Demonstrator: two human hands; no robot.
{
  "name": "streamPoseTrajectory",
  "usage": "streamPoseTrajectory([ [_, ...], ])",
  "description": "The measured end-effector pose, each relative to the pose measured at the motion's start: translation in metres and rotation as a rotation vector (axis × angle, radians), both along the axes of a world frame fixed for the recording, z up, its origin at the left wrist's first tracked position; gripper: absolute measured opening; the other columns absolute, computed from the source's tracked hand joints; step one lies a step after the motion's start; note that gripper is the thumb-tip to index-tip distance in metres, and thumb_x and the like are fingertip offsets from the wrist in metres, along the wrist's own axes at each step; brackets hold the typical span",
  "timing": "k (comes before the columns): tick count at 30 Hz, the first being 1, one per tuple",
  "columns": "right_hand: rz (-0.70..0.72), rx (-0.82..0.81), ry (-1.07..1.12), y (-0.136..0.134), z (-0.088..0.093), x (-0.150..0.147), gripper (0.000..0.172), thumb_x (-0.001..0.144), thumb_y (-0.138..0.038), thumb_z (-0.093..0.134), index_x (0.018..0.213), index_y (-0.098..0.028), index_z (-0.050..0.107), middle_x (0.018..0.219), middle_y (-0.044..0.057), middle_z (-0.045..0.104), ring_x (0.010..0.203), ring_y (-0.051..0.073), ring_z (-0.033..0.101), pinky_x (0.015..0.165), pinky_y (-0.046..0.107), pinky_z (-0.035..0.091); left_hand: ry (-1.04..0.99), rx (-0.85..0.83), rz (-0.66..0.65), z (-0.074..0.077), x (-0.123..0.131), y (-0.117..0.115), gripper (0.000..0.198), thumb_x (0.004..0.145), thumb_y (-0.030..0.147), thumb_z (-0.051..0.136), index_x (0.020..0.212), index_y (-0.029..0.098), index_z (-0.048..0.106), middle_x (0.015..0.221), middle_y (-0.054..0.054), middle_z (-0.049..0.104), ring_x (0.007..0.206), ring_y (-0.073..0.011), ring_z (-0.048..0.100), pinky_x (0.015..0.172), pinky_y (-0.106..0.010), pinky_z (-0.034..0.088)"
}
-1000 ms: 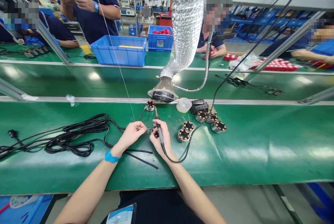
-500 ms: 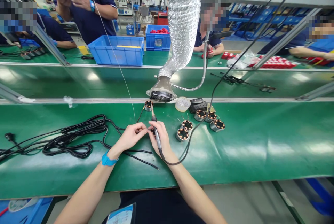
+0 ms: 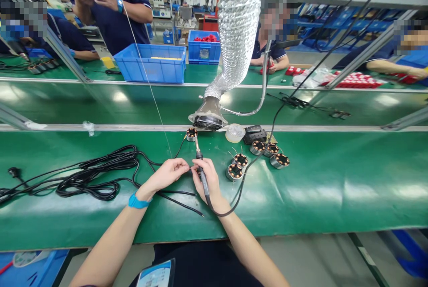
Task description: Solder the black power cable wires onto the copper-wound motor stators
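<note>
My right hand [image 3: 207, 177] is wrapped round a soldering iron [image 3: 203, 175], whose tip points away from me at a small wound motor stator [image 3: 191, 134]. In front of it my left hand [image 3: 171, 172] pinches thumb and forefinger together. What it holds is too small to make out. The fingertips of both hands almost meet. A thin black cable runs from the stator down behind my left hand. Two black cable ends [image 3: 187, 206] lie on the green bench below the hands. A fine solder-like strand [image 3: 150, 81] hangs down from above, ending just over my left hand.
A fume hood [image 3: 207, 115] on a silver duct hangs beyond the stator. Coiled black cable [image 3: 96, 180] lies left. On the right are several more stators [image 3: 235, 172], a round translucent tub [image 3: 235, 133] and a black block [image 3: 254, 134]. Blue crates [image 3: 150, 66] and co-workers are across the bench.
The whole view has shifted slightly. Both hands and the soldering iron stay in nearly the same place over the bench, fingertips still close together.
</note>
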State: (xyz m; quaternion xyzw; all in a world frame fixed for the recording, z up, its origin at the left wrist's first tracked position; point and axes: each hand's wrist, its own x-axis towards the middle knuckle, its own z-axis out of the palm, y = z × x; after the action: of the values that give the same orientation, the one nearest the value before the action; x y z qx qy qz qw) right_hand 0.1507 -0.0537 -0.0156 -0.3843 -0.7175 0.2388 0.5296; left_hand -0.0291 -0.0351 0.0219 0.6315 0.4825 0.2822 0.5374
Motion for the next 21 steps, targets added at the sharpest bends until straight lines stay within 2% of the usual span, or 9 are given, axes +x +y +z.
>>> streamPoseTrajectory([
  [6, 0.001, 0.028, -0.033, -0.001, -0.001, 0.000, 0.040, 0.091, -0.009, 0.048, 0.127, -0.026, 0.054, 0.108, 0.007, 0.054, 0.089, 0.014, 0.064, 0.084, 0.029, 0.055, -0.003, 0.012, -0.010, -0.005, 0.002, -0.001, 0.036, 0.088, 0.053, 0.057, 0.082, 0.017, 0.060, 0.062, 0.002, 0.053, 0.055, -0.0117, 0.050, 0.053, -0.022, 0.040],
  [10, -0.009, -0.004, 0.003, -0.002, 0.001, -0.002, 0.037, 0.091, -0.011, 0.050, 0.125, -0.025, 0.056, 0.106, 0.007, 0.056, 0.086, 0.014, 0.064, 0.083, 0.029, 0.055, -0.064, -0.049, 0.016, -0.009, 0.005, -0.001, 0.032, 0.086, 0.048, 0.059, 0.079, 0.017, 0.057, 0.057, 0.005, 0.044, 0.048, -0.0086, 0.039, 0.046, -0.020, 0.029],
  [14, -0.134, -0.030, 0.095, -0.006, 0.005, 0.004, 0.028, 0.094, -0.017, 0.052, 0.119, -0.024, 0.060, 0.100, 0.006, 0.063, 0.087, 0.016, 0.066, 0.082, 0.031, 0.056, -0.091, -0.101, 0.057, -0.011, 0.007, 0.001, 0.029, 0.080, 0.045, 0.063, 0.076, 0.017, 0.057, 0.060, 0.006, 0.043, 0.047, -0.0069, 0.033, 0.045, -0.019, 0.024],
  [18, -0.282, -0.082, 0.181, -0.012, 0.000, 0.018, 0.022, 0.095, -0.025, 0.051, 0.112, -0.022, 0.065, 0.084, 0.005, 0.068, 0.077, 0.019, 0.068, 0.072, 0.032, 0.057, -0.084, -0.135, 0.071, -0.014, 0.008, 0.002, 0.028, 0.078, 0.043, 0.063, 0.075, 0.016, 0.057, 0.058, 0.006, 0.041, 0.047, -0.0068, 0.031, 0.045, -0.020, 0.023],
  [21, -0.307, -0.071, 0.208, -0.017, -0.006, 0.026, 0.020, 0.094, -0.030, 0.051, 0.096, -0.021, 0.069, 0.069, 0.003, 0.066, 0.067, 0.019, 0.067, 0.063, 0.032, 0.055, -0.083, -0.148, 0.074, -0.016, 0.008, 0.003, 0.026, 0.079, 0.042, 0.061, 0.076, 0.016, 0.056, 0.058, 0.007, 0.039, 0.048, -0.0064, 0.030, 0.045, -0.019, 0.022],
])
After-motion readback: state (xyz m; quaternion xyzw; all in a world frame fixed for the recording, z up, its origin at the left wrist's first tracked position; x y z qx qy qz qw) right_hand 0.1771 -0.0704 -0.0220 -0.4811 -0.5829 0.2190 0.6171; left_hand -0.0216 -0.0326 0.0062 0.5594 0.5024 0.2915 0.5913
